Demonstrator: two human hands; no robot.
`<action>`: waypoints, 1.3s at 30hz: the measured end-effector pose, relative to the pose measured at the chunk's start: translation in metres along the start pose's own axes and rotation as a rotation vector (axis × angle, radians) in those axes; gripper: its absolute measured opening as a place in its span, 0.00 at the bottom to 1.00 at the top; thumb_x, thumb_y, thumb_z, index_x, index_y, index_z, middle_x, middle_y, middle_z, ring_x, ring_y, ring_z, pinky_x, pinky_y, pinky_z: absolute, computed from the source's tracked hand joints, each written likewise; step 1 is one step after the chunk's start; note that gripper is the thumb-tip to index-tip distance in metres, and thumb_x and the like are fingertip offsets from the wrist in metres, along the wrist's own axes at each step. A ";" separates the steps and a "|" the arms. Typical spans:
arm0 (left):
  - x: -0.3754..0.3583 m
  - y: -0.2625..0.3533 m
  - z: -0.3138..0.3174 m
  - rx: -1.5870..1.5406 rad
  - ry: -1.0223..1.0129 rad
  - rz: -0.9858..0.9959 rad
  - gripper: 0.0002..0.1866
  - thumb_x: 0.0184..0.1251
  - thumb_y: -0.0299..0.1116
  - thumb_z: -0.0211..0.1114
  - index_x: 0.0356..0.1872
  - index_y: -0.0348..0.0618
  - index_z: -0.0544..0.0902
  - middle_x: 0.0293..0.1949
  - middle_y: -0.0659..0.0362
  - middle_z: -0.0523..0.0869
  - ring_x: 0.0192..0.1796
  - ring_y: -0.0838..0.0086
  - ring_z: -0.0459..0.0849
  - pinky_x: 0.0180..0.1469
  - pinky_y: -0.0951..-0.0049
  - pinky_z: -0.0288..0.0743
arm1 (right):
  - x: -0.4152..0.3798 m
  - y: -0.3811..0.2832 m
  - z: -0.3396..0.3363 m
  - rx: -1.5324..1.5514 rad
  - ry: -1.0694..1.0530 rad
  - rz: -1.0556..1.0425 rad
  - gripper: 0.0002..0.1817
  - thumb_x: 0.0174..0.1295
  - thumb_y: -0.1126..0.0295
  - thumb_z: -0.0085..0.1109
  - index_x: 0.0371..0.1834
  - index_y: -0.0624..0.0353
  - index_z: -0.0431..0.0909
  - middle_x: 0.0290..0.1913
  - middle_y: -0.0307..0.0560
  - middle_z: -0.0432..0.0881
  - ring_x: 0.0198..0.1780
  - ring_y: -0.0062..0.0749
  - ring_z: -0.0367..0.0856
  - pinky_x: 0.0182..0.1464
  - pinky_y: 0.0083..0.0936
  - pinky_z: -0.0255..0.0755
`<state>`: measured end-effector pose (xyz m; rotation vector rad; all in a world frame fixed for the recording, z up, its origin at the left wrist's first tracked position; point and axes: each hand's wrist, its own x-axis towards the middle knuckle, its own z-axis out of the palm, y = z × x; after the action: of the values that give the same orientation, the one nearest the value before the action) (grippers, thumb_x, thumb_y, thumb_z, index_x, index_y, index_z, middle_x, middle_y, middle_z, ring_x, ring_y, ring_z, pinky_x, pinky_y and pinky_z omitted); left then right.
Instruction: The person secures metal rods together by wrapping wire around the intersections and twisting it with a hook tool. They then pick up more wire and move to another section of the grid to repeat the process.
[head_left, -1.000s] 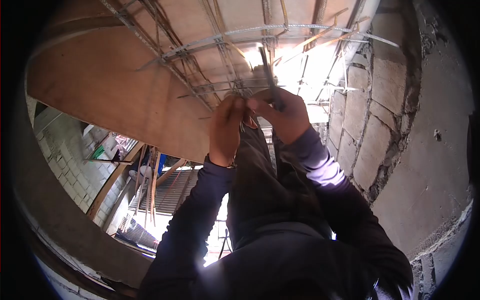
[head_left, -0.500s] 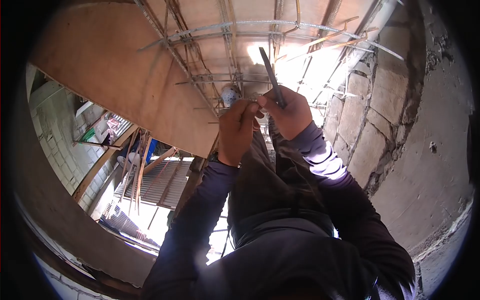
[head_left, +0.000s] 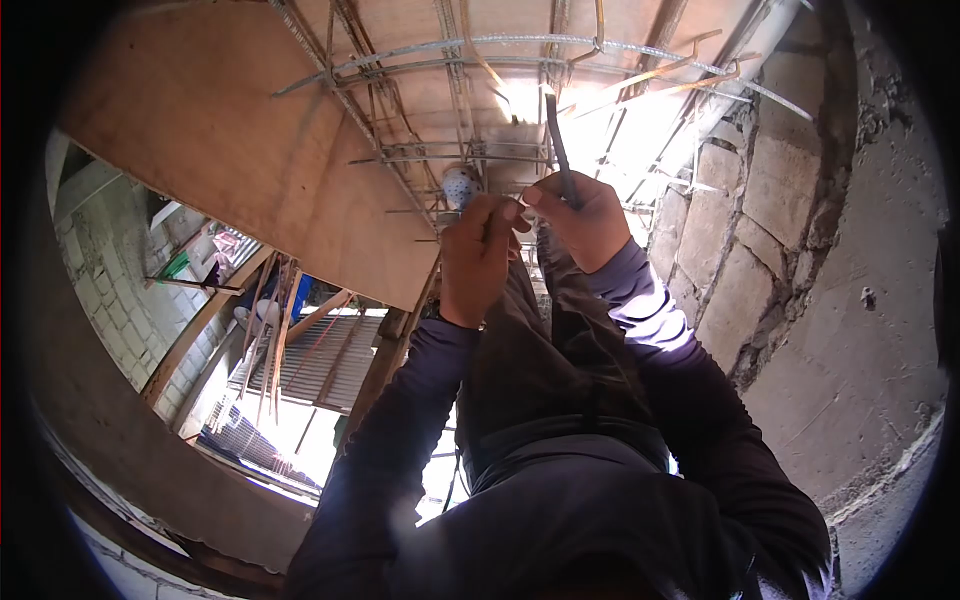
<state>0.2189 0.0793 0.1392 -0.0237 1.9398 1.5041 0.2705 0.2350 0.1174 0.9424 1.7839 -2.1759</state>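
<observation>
My right hand (head_left: 592, 228) is closed around the lower end of a dark narrow bar (head_left: 556, 135), which points up and away from me toward the rebar. Thumb and forefinger of that hand also come together near my left fingertips. My left hand (head_left: 474, 262) is closed in a pinch just to the left, and whatever it pinches is too small to make out. Both hands are in front of my dark trousers (head_left: 545, 360). Just beyond my left hand is a pale, dark-spotted rounded object (head_left: 459, 187).
Ribbed steel rebar (head_left: 480, 42) crosses ahead over plywood sheeting (head_left: 230, 160). A rough block wall (head_left: 765, 190) rises on the right, with plastered concrete (head_left: 870, 330) beside it. Lower left, an opening shows wooden poles (head_left: 283, 335) and corrugated sheets (head_left: 335, 365).
The bar in my right hand has swung from leaning left to nearly upright, its tip moving right. My right hand has shifted slightly right, and the fingertips of both hands remain close together.
</observation>
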 end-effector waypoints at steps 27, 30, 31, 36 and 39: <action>0.021 0.007 -0.054 -0.799 0.159 -0.428 0.13 0.77 0.41 0.62 0.34 0.45 0.79 0.32 0.60 0.83 0.32 0.74 0.81 0.38 0.71 0.77 | -0.005 -0.050 -0.007 -0.265 -0.226 -0.029 0.07 0.71 0.76 0.57 0.48 0.61 0.81 0.34 0.41 0.85 0.36 0.27 0.82 0.43 0.23 0.76; 0.018 -0.016 -0.025 -0.656 -0.007 -0.361 0.13 0.79 0.40 0.59 0.41 0.40 0.82 0.34 0.59 0.86 0.34 0.75 0.83 0.42 0.72 0.79 | -0.007 -0.052 0.028 -0.253 -0.213 -0.046 0.05 0.71 0.75 0.58 0.45 0.62 0.82 0.35 0.44 0.86 0.35 0.26 0.82 0.41 0.24 0.76; 0.017 -0.023 -0.019 -0.662 -0.077 -0.361 0.14 0.80 0.40 0.57 0.45 0.38 0.83 0.35 0.60 0.86 0.34 0.76 0.83 0.43 0.73 0.79 | -0.007 -0.046 0.037 -0.353 -0.121 -0.112 0.05 0.70 0.74 0.59 0.45 0.62 0.82 0.35 0.45 0.86 0.34 0.27 0.82 0.40 0.24 0.75; 0.014 -0.056 -0.018 -0.778 -0.029 -0.358 0.15 0.80 0.38 0.56 0.44 0.37 0.85 0.35 0.62 0.85 0.37 0.79 0.83 0.40 0.74 0.76 | -0.007 -0.038 0.051 -0.244 0.005 0.034 0.08 0.70 0.68 0.63 0.43 0.61 0.82 0.32 0.48 0.85 0.32 0.35 0.84 0.36 0.28 0.75; 0.014 -0.070 -0.007 -0.567 0.098 -0.277 0.13 0.80 0.37 0.57 0.41 0.39 0.84 0.30 0.66 0.81 0.32 0.82 0.79 0.36 0.77 0.71 | -0.006 -0.017 0.061 -0.393 0.021 -0.179 0.11 0.69 0.63 0.65 0.41 0.61 0.82 0.29 0.50 0.83 0.30 0.41 0.84 0.34 0.32 0.74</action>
<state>0.2325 0.0553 0.0727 -0.5963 1.4453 1.8276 0.2447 0.1809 0.1404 0.7392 2.2679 -1.8026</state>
